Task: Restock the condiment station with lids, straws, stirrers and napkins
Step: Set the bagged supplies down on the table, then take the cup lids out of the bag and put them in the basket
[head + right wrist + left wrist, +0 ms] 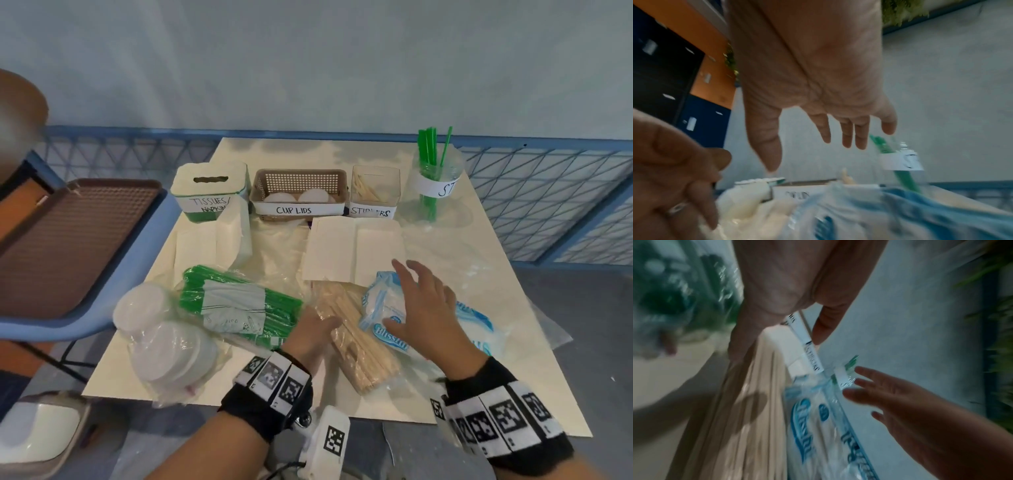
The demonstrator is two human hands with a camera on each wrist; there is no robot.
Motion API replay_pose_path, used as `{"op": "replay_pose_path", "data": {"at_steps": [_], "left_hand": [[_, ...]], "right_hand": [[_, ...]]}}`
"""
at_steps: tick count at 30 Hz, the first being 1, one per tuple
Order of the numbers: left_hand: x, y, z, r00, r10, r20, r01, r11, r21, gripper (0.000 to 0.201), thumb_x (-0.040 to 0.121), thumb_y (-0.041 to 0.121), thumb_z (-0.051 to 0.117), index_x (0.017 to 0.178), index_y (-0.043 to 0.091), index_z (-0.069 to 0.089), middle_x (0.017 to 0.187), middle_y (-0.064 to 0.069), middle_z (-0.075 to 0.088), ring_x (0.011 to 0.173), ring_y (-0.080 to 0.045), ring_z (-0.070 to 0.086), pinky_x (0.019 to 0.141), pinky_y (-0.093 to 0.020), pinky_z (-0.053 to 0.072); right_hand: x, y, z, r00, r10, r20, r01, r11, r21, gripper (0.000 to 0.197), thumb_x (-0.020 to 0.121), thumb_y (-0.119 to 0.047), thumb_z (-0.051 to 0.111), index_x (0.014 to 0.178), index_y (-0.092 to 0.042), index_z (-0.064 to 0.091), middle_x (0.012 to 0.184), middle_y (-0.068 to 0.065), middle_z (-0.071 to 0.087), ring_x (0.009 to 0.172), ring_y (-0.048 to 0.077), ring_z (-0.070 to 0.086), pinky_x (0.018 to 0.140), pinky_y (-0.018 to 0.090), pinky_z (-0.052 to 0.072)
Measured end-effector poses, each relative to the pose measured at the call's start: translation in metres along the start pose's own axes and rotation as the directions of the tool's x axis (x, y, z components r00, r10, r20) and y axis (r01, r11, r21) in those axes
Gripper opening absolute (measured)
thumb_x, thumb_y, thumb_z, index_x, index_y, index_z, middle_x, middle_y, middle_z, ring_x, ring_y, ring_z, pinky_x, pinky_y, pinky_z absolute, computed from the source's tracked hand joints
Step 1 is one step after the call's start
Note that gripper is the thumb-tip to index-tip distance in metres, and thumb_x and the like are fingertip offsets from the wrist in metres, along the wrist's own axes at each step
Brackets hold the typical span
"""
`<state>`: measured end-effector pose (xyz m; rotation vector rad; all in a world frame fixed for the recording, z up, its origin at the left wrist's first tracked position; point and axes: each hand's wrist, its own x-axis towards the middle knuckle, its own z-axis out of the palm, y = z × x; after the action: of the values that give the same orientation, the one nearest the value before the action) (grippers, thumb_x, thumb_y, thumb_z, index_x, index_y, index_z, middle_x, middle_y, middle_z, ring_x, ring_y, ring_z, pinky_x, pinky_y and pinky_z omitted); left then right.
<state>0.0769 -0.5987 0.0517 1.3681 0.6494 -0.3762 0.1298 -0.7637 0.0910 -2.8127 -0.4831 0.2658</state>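
Cream worktop (534, 346). Near left corner: clear bag of white round cup lids (164, 339). Beside it, wrapped bundle of green plastic straws (239, 305). Left hand (310, 334) rests on the clear pack of wooden stirrers (356, 339), fingers curled over it. Right hand (426, 308), fingers spread and holding nothing, hovers above the blue-and-white plastic tissue pack (476, 325). Far edge: labelled napkin box (209, 192), brown lid basket (298, 195), clear stirrer holder (375, 195), straw jar (433, 181).
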Motion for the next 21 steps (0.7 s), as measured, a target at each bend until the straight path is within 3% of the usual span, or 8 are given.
{"op": "replay_pose_path", "data": {"at_steps": [3,5,8,10,12,14,17,21], "left_hand": [[-0.024,0.025,-0.024,0.975,0.198,-0.103,-0.189,0.978,0.092,0.072,0.094,0.017,0.051,0.149,0.017,0.005,0.152,-0.01,0.027,0.137,-0.027,0.031,0.109,-0.04,0.029],[-0.03,0.038,-0.056,0.906,0.316,-0.281,-0.278,0.946,0.166,0.078,0.093,0.016,0.052,0.149,0.016,-0.003,0.155,-0.009,0.016,0.141,-0.025,0.022,0.114,-0.038,0.021],[-0.029,0.043,-0.123,0.73,0.345,-0.59,-0.272,0.939,0.212,0.084,0.089,0.013,0.059,0.148,0.007,0.0,0.155,-0.016,0.008,0.142,-0.029,0.018,0.116,-0.039,0.021],[-0.028,0.033,-0.172,0.597,0.265,-0.757,-0.14,0.964,0.227,0.085,0.086,0.013,0.063,0.146,-0.001,0.005,0.152,-0.023,0.009,0.139,-0.037,0.019,0.114,-0.04,0.02],[-0.029,0.015,-0.208,0.536,0.165,-0.828,-0.022,0.983,0.182,0.086,0.085,0.016,0.064,0.145,-0.004,0.006,0.15,-0.027,0.012,0.139,-0.039,0.018,0.113,-0.043,0.019],[-0.028,-0.003,-0.232,0.553,0.038,-0.833,0.058,0.995,0.083,0.082,0.086,0.019,0.064,0.143,-0.005,0.011,0.148,-0.027,0.018,0.137,-0.038,0.022,0.111,-0.042,0.023],[-0.018,-0.027,-0.252,0.64,-0.15,-0.754,0.156,0.986,-0.064,0.077,0.087,0.029,0.062,0.139,-0.007,0.018,0.143,-0.027,0.03,0.13,-0.04,0.035,0.105,-0.045,0.036],[-0.006,-0.041,-0.268,0.719,-0.186,-0.669,0.143,0.982,-0.12,0.077,0.088,0.042,0.057,0.138,-0.009,0.029,0.137,-0.025,0.045,0.122,-0.037,0.048,0.099,-0.039,0.041]], "right_hand": [[0.009,-0.041,0.0,0.969,-0.217,-0.116,0.243,0.921,0.305,0.066,0.081,-0.017,0.067,0.14,-0.017,0.036,0.139,0.005,0.035,0.126,0.019,0.04,0.104,0.02,0.027],[0.015,-0.073,0.006,0.947,-0.307,-0.097,0.32,0.864,0.389,0.055,0.085,-0.012,0.063,0.135,-0.016,0.042,0.132,0.004,0.042,0.118,0.015,0.047,0.09,0.007,0.026],[0.025,-0.127,0.026,0.912,-0.409,-0.018,0.367,0.795,0.482,0.046,0.089,-0.015,0.058,0.133,-0.016,0.045,0.127,0.002,0.047,0.111,0.011,0.053,0.084,0.006,0.031],[0.032,-0.163,0.046,0.887,-0.457,0.07,0.363,0.783,0.505,0.043,0.091,-0.019,0.056,0.133,-0.014,0.045,0.127,0.004,0.05,0.109,0.013,0.055,0.086,0.014,0.038],[0.04,-0.199,0.069,0.856,-0.477,0.199,0.328,0.799,0.504,0.043,0.092,-0.023,0.055,0.132,-0.01,0.046,0.128,0.009,0.052,0.11,0.019,0.056,0.09,0.025,0.042],[0.046,-0.229,0.09,0.814,-0.487,0.317,0.311,0.826,0.469,0.045,0.093,-0.027,0.054,0.13,-0.004,0.045,0.127,0.014,0.054,0.113,0.028,0.054,0.089,0.03,0.041],[0.049,-0.259,0.112,0.759,-0.484,0.436,0.315,0.858,0.405,0.051,0.095,-0.03,0.05,0.137,-0.004,0.037,0.135,0.016,0.048,0.123,0.031,0.047,0.094,0.03,0.036],[0.055,-0.278,0.135,0.749,-0.437,0.499,0.318,0.897,0.308,0.06,0.094,-0.036,0.049,0.142,-0.005,0.029,0.144,0.019,0.036,0.131,0.03,0.038,0.105,0.032,0.031]]}}
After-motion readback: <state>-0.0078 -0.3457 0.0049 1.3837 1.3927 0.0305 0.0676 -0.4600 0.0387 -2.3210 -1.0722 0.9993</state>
